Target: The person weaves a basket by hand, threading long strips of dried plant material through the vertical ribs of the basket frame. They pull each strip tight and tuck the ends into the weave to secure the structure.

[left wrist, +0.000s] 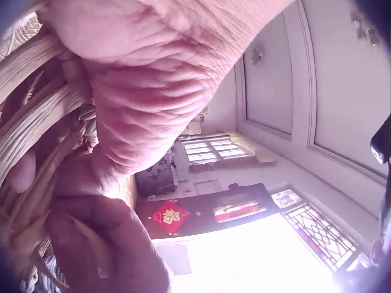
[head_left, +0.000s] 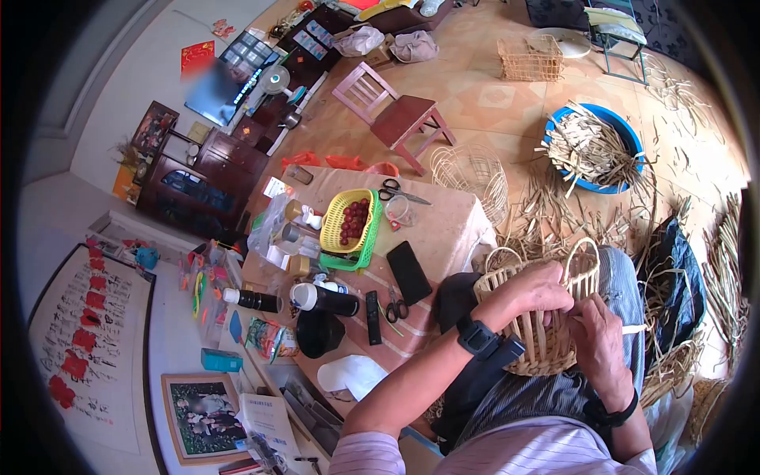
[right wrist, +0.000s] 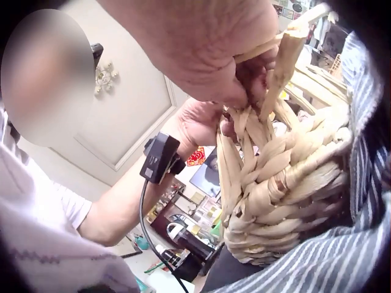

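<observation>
A woven straw basket [head_left: 546, 342] with two loop handles rests on the person's lap, its braided side [right wrist: 287, 189] large in the right wrist view. The left hand [head_left: 538, 289] reaches over it and grips its side; in the left wrist view one fingertip [left wrist: 23, 172] shows between the straw ribs. Close beside it, the right hand [head_left: 599, 342] pinches a flat straw strip [right wrist: 284, 73] against the weave. The pale end of this strip sticks out past the right hand. The hands' fingertips come together at the basket, partly hiding the spot they work on.
Left of the lap, a table [head_left: 451, 214] bears scissors [head_left: 396, 305], a black phone [head_left: 409, 271], a yellow basket of red fruit [head_left: 336, 214] and bottles. Loose straw fills a blue tub [head_left: 636, 142] and litters the floor. A wooden chair [head_left: 404, 123] and another wire-like basket [head_left: 471, 178] stand beyond.
</observation>
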`<action>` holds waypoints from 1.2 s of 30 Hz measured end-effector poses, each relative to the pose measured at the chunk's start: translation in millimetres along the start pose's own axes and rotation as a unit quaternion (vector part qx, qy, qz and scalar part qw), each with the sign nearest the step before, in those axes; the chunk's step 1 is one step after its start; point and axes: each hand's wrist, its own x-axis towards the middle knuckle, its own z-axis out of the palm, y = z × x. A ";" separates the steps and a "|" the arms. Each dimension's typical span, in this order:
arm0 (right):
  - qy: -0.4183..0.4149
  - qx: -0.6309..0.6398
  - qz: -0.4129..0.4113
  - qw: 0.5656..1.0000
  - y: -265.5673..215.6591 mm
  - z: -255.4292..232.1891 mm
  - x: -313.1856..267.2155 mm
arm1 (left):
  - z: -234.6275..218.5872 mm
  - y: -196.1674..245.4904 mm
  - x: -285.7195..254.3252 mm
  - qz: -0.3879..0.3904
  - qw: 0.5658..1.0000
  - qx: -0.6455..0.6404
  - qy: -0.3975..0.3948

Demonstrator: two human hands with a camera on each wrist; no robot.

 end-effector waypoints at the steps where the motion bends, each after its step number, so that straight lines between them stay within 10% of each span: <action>1: 0.002 -0.016 -0.009 1.000 -0.2 1.6 -0.8 | 0.7 3.3 -0.3 0.015 1.000 0.015 0.018; 20: -0.023 0.189 0.181 0.965 12.1 -11.5 -5.2 | 5.9 3.4 26.1 -0.210 0.968 0.102 -0.090; 24: -0.145 0.165 0.179 0.959 35.3 -68.6 -11.8 | -12.0 3.9 -3.6 0.103 0.988 0.104 -0.052; 27: -0.246 0.364 0.246 0.864 61.1 -82.7 -34.5 | -6.0 2.5 -17.7 0.045 0.996 -0.076 0.005; 31: -0.295 0.542 0.252 0.745 56.3 -89.0 -54.7 | -12.2 -15.0 -10.6 0.099 0.994 0.026 -0.029; 34: -0.268 0.638 0.197 0.694 56.3 -72.9 -62.9 | -23.0 15.6 16.4 -0.231 0.964 -0.003 -0.130; 36: -0.196 0.690 0.166 0.677 45.8 -63.0 -69.0 | -20.5 -1.2 15.5 -0.239 0.958 -0.070 -0.141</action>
